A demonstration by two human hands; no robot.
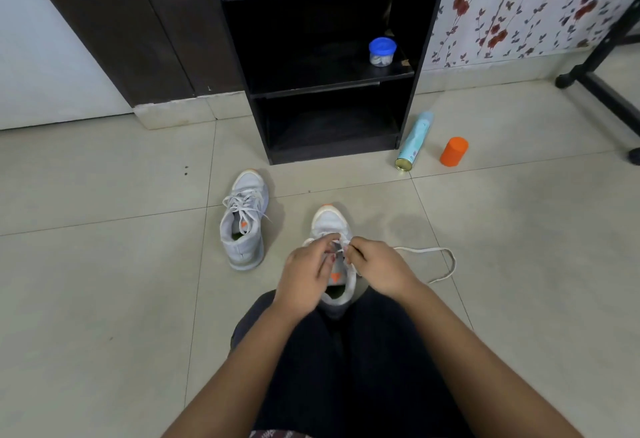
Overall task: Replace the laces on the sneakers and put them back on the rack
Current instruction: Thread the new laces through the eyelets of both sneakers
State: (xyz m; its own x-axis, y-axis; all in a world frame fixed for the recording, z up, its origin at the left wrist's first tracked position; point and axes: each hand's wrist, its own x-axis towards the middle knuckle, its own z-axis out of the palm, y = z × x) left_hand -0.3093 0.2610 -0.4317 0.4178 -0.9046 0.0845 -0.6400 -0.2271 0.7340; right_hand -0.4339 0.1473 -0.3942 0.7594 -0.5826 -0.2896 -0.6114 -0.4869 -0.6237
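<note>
One sneaker (pixel 329 221) | left hand (pixel 304 275) holds | right hand (pixel 377 268) pinches lace (pixel 422 250) — trailing right

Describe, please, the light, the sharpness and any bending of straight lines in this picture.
Head view: soft, even indoor light, only a faint shadow beside the laced sneaker; the left hand and right hand at the lace are slightly blurred; the wide lens tilts the sides of the rack and curves the tile joints of the floor.

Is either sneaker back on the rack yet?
No, the laced sneaker and the near sneaker both sit on the floor before the rack.
</note>
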